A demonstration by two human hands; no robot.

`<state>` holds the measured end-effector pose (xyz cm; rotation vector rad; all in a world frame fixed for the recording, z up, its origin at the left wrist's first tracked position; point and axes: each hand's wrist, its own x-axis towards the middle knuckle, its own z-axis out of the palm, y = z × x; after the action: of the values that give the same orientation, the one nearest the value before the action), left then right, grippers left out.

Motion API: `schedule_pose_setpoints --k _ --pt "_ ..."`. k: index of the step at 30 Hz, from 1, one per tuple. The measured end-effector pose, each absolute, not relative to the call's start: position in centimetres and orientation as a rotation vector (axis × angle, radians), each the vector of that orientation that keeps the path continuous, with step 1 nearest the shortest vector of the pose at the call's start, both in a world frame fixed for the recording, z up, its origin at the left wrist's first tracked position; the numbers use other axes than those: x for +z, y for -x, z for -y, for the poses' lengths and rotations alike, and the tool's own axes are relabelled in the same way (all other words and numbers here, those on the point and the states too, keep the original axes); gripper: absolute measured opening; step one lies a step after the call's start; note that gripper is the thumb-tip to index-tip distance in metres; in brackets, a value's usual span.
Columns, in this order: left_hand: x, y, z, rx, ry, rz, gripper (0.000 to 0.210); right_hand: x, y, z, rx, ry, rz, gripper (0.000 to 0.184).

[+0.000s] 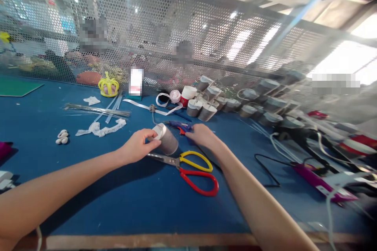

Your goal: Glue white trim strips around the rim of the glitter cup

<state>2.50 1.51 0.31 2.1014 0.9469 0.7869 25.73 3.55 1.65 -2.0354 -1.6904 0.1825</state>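
Tilted on the blue table is a small grey cup-like cylinder with a white rim, and my left hand pinches that rim. A thin grey cord runs up from the cup to a small knot of cord. My right hand is wrapped round a blue glue gun with a red-orange trigger. Its nozzle points left, close to the top of the cup. In front of the cup lie scissors with one yellow and one red handle loop, their blades partly behind my left hand.
Several similar grey cups stand behind, more to the right. White ribbon, lace, wires, a yellow crown-shaped piece and a phone lie toward the perforated metal screen. A purple power strip with cables sits at right.
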Motion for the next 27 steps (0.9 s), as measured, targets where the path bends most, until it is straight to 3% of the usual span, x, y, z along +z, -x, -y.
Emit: schedule_pose_setpoints --k 3,7,11,18,22,27 --pt "-0.1 -2.4 -1.9 0.771 -2.118 -0.967 0.021 -0.1 -25.8 -4.5 0.208 2.063 1.638 0.030" --pt "-0.5 -2.3 -2.2 0.729 -2.115 -0.956 0.021 -0.3 -25.7 -4.4 0.257 2.021 1.514 0.014" --pt "-0.3 -2.2 -2.4 0.726 -2.072 -0.966 0.022 1.9 -25.7 -2.3 0.393 1.859 1.439 0.027" --pt "-0.4 -2.0 -3.0 0.715 -2.026 -0.989 0.019 3.9 -23.1 2.2 0.855 1.550 1.388 0.025" --pt "-0.7 -1.9 -3.4 0.705 -2.020 -0.949 0.020 3.5 -21.8 3.6 0.779 1.627 1.480 0.022" --pt "-0.7 -2.0 -3.4 0.727 -2.016 -0.954 0.022 3.1 -21.9 4.2 0.390 1.759 1.625 0.029"
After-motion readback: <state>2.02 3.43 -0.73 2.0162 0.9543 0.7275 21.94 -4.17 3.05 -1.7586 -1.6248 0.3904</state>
